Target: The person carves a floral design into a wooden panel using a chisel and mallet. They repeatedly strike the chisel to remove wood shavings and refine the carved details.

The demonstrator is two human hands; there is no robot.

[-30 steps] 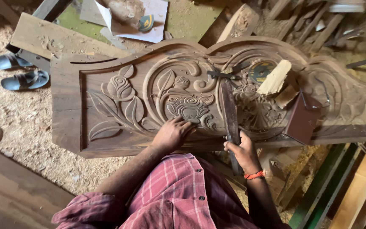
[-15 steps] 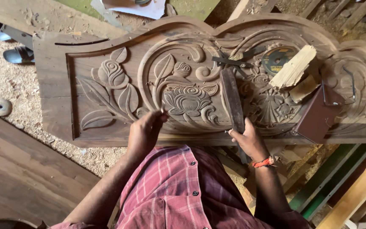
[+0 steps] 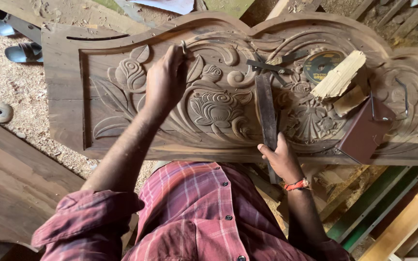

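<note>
A long dark wooden panel point(image 3: 122, 140) carved with roses and leaves lies across in front of me. My left hand point(image 3: 165, 79) reaches over its upper left part, by a carved leaf. Its fingers are curled round a small metal tool point(image 3: 184, 47), of which only the tip shows above the knuckles. My right hand point(image 3: 279, 159) rests at the panel's near edge. It grips the lower end of a long dark flat bar point(image 3: 266, 108) that lies upright across the carving.
On the panel's right half lie a grinding disc point(image 3: 321, 65), a pale wooden block point(image 3: 339, 75) and a brown metal box point(image 3: 364, 133). Sandals point(image 3: 22, 50) and a small round wheel point(image 3: 0, 112) sit on sawdust at the left. A dark plank point(image 3: 10, 179) is at the lower left, and green and wooden strips point(image 3: 388, 203) at the lower right.
My left hand has moved from the panel's near edge up to the carved leaf near the top. My right hand has stayed on the dark bar.
</note>
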